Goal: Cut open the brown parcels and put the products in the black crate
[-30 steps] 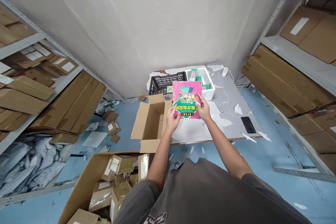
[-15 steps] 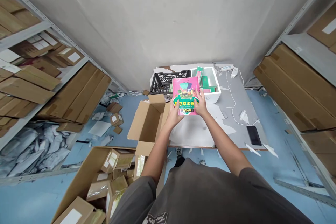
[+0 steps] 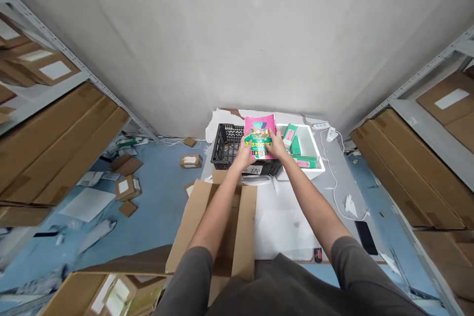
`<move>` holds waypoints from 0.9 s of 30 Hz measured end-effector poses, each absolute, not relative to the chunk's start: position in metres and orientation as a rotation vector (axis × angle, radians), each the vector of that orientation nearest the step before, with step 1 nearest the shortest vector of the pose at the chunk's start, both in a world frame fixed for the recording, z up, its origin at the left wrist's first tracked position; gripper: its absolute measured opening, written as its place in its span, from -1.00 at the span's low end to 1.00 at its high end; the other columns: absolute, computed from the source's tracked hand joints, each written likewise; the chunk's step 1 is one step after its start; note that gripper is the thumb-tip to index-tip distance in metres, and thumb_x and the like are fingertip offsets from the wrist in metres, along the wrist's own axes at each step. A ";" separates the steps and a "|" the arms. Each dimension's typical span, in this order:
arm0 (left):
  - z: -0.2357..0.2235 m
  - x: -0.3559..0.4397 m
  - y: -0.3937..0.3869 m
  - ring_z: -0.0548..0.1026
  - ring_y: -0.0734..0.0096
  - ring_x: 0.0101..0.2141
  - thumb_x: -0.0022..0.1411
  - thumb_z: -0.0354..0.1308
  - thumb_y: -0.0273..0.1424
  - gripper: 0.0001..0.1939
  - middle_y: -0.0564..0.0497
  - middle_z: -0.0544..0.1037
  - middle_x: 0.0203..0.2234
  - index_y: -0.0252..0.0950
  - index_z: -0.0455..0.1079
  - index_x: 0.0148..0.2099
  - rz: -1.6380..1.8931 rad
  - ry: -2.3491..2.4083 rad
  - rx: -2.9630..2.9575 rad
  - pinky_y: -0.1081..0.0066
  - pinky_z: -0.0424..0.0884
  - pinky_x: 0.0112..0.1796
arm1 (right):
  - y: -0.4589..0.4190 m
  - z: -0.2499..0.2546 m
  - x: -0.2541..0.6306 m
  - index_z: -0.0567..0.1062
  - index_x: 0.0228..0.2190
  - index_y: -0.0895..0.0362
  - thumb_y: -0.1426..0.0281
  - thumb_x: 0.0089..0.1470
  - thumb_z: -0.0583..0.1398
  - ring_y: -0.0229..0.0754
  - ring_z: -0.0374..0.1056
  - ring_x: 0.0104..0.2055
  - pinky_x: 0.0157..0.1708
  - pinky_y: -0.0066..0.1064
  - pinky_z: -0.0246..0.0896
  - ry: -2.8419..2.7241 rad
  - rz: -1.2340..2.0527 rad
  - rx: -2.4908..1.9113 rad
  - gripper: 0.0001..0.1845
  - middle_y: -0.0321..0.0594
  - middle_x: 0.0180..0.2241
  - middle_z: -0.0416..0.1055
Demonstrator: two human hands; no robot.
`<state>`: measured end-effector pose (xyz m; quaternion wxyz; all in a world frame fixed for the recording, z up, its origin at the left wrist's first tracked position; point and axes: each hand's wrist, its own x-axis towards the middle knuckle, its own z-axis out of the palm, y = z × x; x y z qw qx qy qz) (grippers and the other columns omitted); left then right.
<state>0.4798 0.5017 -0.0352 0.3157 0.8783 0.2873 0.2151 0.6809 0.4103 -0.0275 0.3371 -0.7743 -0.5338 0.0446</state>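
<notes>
A pink book (image 3: 259, 129) with a green and yellow title band is held up in front of me. Its lettering faces away from me, upside down. My left hand (image 3: 245, 154) grips its near left corner and my right hand (image 3: 277, 144) its right edge. Both thumbs lie on the cover; the fingers underneath are hidden. Behind and below the book is a black plastic crate (image 3: 226, 144), partly covered by it. A white foam box (image 3: 314, 144) with several green-and-pink boxes (image 3: 304, 161) stands to the right of the crate.
Under my left arm is an open cardboard box (image 3: 245, 227). A larger carton (image 3: 70, 296) with parcels stands at lower left. On the table (image 3: 328, 192) lie a phone (image 3: 366, 238), a white cable and a power strip (image 3: 320, 126). Shelves with cartons (image 3: 402, 173) flank both sides.
I have leaned in toward the wall; the book has moved from above the table's middle to over the black crate. Both hands keep hold of it. A small red-and-black object now shows at the table's front edge.
</notes>
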 end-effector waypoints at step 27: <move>-0.041 0.436 0.242 -0.09 -0.38 0.50 0.24 0.42 -0.20 -0.21 -0.18 -0.04 0.56 -0.17 0.30 0.45 0.325 0.968 2.579 -0.24 0.06 0.40 | 0.090 -0.075 0.669 0.33 0.39 0.11 0.25 0.24 0.30 0.36 -0.03 0.48 0.36 0.27 0.07 -1.347 0.098 -2.166 -0.25 0.11 0.48 0.03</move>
